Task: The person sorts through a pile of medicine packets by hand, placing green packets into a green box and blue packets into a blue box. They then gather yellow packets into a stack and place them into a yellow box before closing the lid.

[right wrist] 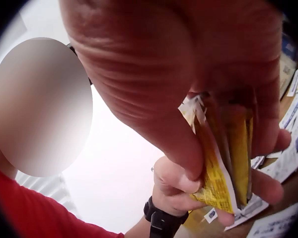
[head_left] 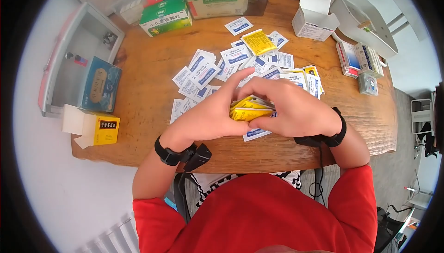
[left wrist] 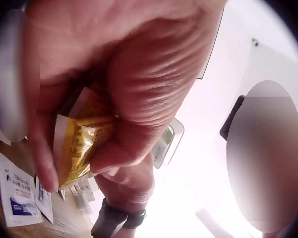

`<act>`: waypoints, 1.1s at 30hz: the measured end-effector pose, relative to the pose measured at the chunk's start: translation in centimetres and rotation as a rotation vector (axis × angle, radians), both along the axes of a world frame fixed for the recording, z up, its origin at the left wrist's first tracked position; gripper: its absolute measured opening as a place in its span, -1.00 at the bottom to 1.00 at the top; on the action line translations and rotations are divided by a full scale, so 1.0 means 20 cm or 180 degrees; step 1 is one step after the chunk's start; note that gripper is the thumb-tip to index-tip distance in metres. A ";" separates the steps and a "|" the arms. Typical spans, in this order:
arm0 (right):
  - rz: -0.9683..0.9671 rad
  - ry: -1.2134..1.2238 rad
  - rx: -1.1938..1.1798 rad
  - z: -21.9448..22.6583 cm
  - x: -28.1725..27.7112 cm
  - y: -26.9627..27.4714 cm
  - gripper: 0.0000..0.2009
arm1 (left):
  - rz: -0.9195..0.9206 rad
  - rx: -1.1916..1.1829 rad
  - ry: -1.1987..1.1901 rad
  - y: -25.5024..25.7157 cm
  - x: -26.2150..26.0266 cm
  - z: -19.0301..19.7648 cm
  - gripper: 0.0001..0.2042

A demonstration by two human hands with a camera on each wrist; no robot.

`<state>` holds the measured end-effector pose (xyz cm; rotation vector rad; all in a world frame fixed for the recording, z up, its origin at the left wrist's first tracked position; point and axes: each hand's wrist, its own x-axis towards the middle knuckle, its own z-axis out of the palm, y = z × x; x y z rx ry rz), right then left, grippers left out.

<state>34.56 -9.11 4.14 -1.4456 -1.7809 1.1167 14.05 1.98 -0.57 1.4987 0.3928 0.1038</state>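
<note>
Several yellow sachets (head_left: 250, 113) stand bunched between the two hands, just above the table's near side. The left hand (head_left: 203, 114) grips the bunch from the left, its thumb on the near face. From the other side the right hand (head_left: 300, 109) holds the same bunch, fingers curled over the far side. In the left wrist view a yellow sachet (left wrist: 84, 148) lies between the thumb and fingers; the right wrist view has several sachets (right wrist: 223, 163) side by side in the grip. White and blue sachets (head_left: 203, 72) are scattered beyond, with a yellow sachet (head_left: 259, 42) on top.
A green box (head_left: 165, 16) and a clear bin (head_left: 259, 3) stand at the back. An open white box (head_left: 314, 19) is back right, near small boxes (head_left: 349, 58). On the left are an open yellow box (head_left: 107, 129), a blue box (head_left: 101, 84) and a white case (head_left: 69, 35).
</note>
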 end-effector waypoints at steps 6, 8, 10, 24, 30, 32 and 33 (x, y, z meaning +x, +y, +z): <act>0.0267 -0.0085 0.0478 -0.12 -0.01 0.02 -0.50 | 0.0031 -0.0097 0.0006 -0.02 -0.06 0.05 0.10; 0.0200 0.0200 0.0336 -0.10 -0.03 0.01 -0.53 | 0.0102 -0.0035 0.0003 -0.05 -0.10 0.07 0.11; 0.0135 0.0489 0.0190 -0.08 -0.04 0.00 -0.56 | 0.0400 0.0018 0.0050 -0.09 -0.16 0.13 0.12; -0.0307 0.0480 -0.0300 -0.08 -0.04 0.02 -0.59 | 0.6046 0.3874 0.1129 -0.02 -1.13 0.17 -0.43; -0.0749 0.0473 0.0092 -0.05 0.00 0.02 -0.61 | 0.5154 0.2948 0.0477 0.05 -1.38 -0.09 -0.25; -0.0948 0.0676 0.0169 -0.02 0.06 0.03 -0.62 | 0.5050 0.2577 0.0101 0.07 -1.42 -0.10 -0.24; -0.1155 0.0882 0.0240 0.00 0.09 0.04 -0.63 | 0.5042 0.2564 0.0088 0.08 -1.44 -0.10 -0.24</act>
